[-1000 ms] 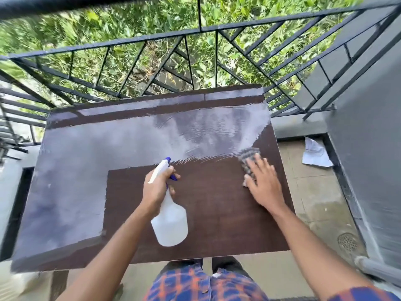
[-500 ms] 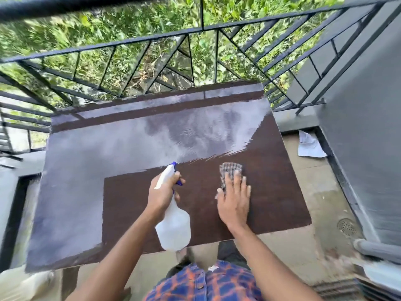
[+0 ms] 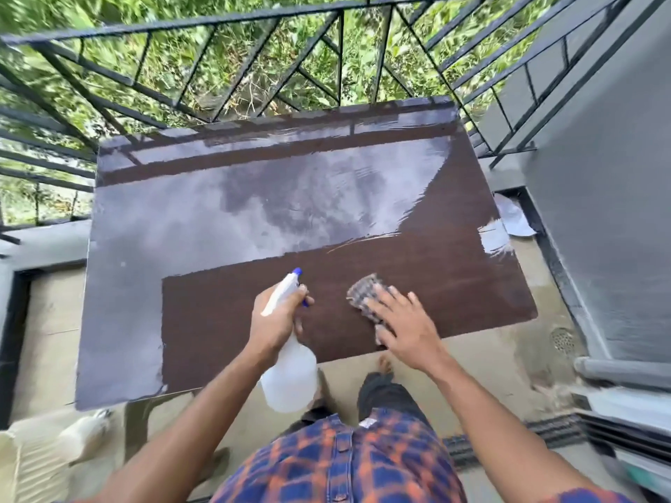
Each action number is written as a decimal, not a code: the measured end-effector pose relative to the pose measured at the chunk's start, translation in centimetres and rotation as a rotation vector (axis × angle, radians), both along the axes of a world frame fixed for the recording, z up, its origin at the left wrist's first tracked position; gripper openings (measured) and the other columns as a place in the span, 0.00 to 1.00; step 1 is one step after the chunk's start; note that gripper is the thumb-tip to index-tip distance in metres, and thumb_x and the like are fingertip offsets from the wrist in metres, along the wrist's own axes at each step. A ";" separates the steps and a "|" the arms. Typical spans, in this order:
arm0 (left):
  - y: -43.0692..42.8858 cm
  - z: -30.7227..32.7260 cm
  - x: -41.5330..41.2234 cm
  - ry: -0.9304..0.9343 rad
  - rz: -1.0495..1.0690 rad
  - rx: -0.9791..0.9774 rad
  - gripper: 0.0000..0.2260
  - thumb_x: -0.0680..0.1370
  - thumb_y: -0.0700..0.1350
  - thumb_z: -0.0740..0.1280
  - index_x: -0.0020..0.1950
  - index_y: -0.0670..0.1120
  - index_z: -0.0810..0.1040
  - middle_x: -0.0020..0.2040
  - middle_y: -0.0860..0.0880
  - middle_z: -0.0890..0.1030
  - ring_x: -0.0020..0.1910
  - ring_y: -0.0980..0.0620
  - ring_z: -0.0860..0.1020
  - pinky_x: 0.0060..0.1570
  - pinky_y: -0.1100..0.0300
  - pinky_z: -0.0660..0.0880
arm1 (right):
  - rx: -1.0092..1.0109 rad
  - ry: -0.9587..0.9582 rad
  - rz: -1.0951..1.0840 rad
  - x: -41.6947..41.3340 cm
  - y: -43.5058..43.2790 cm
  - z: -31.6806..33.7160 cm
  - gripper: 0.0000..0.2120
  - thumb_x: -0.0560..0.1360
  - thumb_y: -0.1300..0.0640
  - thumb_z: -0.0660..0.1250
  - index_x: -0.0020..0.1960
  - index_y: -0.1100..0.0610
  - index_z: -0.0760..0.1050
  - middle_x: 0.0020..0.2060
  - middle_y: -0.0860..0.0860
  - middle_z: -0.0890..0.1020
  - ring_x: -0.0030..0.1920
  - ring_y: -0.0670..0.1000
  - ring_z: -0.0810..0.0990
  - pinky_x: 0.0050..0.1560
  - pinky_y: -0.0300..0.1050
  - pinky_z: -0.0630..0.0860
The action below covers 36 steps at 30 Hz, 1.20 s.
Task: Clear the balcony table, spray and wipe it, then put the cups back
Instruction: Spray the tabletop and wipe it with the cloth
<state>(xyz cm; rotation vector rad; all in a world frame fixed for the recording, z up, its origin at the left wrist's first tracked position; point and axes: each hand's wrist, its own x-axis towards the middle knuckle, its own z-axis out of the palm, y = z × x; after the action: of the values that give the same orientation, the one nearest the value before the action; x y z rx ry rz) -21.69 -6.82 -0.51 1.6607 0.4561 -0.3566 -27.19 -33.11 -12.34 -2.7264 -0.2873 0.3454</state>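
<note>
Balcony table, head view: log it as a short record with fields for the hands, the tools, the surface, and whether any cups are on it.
table: dark brown top
surface: pale sheen over far and left parts, near strip dull
left hand: grips spray bottle at its neck, over the near edge
right hand: fingers straight, pressing checked cloth onto the top
cups: none visible on the table
floor: white paper right of the table
</note>
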 end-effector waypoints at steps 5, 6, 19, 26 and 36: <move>-0.8 -0.3 -0.7 0.030 -0.026 0.007 0.08 0.82 0.41 0.68 0.52 0.35 0.81 0.45 0.37 0.84 0.20 0.52 0.69 0.24 0.62 0.69 | -0.101 0.042 -0.544 -0.9 -12.2 0.6 0.28 0.80 0.52 0.63 0.78 0.45 0.61 0.81 0.49 0.57 0.79 0.58 0.59 0.74 0.66 0.57; -1.2 -0.2 -0.7 0.025 -0.026 0.007 0.09 0.82 0.41 0.68 0.56 0.35 0.81 0.46 0.36 0.83 0.21 0.53 0.70 0.24 0.61 0.69 | -0.114 0.042 -0.614 -1.3 -14.3 0.7 0.29 0.79 0.55 0.65 0.78 0.47 0.62 0.81 0.51 0.58 0.78 0.60 0.61 0.74 0.65 0.59; -0.4 -0.2 -3.6 0.047 0.134 0.018 0.10 0.81 0.41 0.68 0.61 0.45 0.82 0.43 0.43 0.84 0.20 0.49 0.68 0.24 0.62 0.68 | 0.056 -0.207 -0.935 -6.7 -7.7 -2.1 0.25 0.78 0.61 0.63 0.74 0.57 0.68 0.78 0.59 0.64 0.75 0.66 0.63 0.76 0.58 0.60; 7.1 -1.1 -6.6 0.071 0.374 0.064 0.08 0.80 0.44 0.69 0.59 0.48 0.82 0.42 0.46 0.85 0.21 0.49 0.68 0.29 0.58 0.70 | 0.069 -0.093 -0.722 -7.3 4.5 -1.6 0.27 0.81 0.56 0.60 0.79 0.60 0.61 0.79 0.61 0.58 0.78 0.68 0.56 0.77 0.62 0.57; 19.3 -2.4 -8.4 0.118 0.557 0.038 0.11 0.81 0.45 0.69 0.61 0.41 0.80 0.43 0.45 0.85 0.19 0.54 0.68 0.23 0.66 0.70 | -0.060 -0.023 -0.367 -6.5 18.6 -0.5 0.32 0.79 0.52 0.63 0.80 0.59 0.58 0.81 0.59 0.55 0.78 0.66 0.57 0.76 0.61 0.59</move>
<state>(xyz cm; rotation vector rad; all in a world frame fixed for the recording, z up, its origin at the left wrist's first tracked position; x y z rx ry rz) -30.07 12.45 -2.93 1.4794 0.9886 -0.0297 -33.67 -14.48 -12.84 -2.7676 0.2203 0.2217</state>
